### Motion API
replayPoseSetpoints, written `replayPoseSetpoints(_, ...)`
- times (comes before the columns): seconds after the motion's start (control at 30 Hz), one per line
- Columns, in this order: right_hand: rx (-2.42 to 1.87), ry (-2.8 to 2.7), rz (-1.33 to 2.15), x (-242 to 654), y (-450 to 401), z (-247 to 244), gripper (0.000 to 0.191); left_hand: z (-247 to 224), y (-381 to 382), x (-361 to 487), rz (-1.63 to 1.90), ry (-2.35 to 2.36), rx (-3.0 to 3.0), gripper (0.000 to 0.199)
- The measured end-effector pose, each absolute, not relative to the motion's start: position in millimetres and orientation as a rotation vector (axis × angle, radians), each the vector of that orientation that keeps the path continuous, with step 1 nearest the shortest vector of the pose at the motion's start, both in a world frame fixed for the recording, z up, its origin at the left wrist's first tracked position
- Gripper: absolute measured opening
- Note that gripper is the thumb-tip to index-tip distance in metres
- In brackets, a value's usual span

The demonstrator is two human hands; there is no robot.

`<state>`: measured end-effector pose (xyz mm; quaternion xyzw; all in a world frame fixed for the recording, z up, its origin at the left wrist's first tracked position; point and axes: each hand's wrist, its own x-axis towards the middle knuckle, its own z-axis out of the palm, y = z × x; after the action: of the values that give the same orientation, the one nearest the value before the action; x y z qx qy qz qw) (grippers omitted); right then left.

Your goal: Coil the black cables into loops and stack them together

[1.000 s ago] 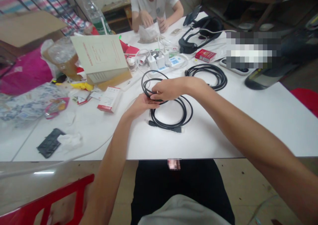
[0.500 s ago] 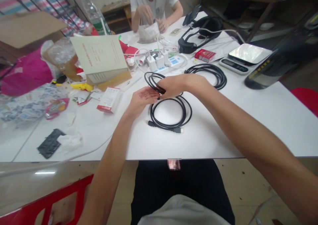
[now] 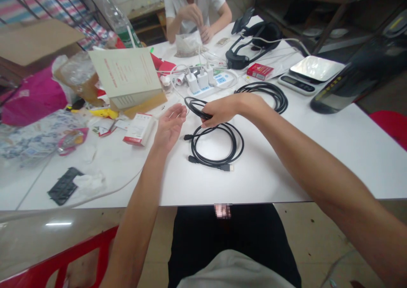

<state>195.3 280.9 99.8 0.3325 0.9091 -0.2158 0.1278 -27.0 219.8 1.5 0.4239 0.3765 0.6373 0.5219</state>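
My right hand (image 3: 219,110) is closed around a coiled black cable (image 3: 194,106), whose loops stick out to the left of the fingers. One black plug (image 3: 188,137) hangs or lies below that hand; which coil it belongs to I cannot tell for sure. Left of it my left hand (image 3: 171,127) is raised palm up, fingers apart, with nothing in it. On the white table just below lies another coiled black HDMI cable (image 3: 233,142), its connector (image 3: 227,167) toward the front edge. Behind my right wrist rests a further black cable coil (image 3: 281,97).
Behind the cables sits a power strip (image 3: 219,79) with white chargers. A kitchen scale (image 3: 297,84) and dark bottle (image 3: 333,93) stand right. At left are a small white-red box (image 3: 138,129), an open carton (image 3: 127,76) and plastic bags. Across the table sits another person (image 3: 197,12).
My left hand has come away from the cable in my right hand and moved left, its fingers now apart. A black plug now shows below the held coil.
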Motion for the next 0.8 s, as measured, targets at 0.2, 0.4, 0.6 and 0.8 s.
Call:
replayPoseSetpoints(0.2,1.132,2.547,-0.743,178.7,265.5,88.5,0.029,-0.1,220.9,-26.0,1.51,0.903,0.946,0.034)
replayPoseSetpoints(0.4,1.004,2.73,-0.695,192.9,276.3,105.5,0.035,-2.1,222.5,-27.6,1.503,0.998,0.886,0.028)
replayPoseSetpoints(0.6,1.398,3.076,-0.748,231.9,270.3,156.6,0.057,-3.0,221.8,-23.5,1.489,1.041,0.947,0.039)
replayPoseSetpoints(0.8,1.427,3.284,-0.312,231.0,244.6,178.9,0.048,-6.5,210.8,-7.6,1.161,1.155,1.57,0.048)
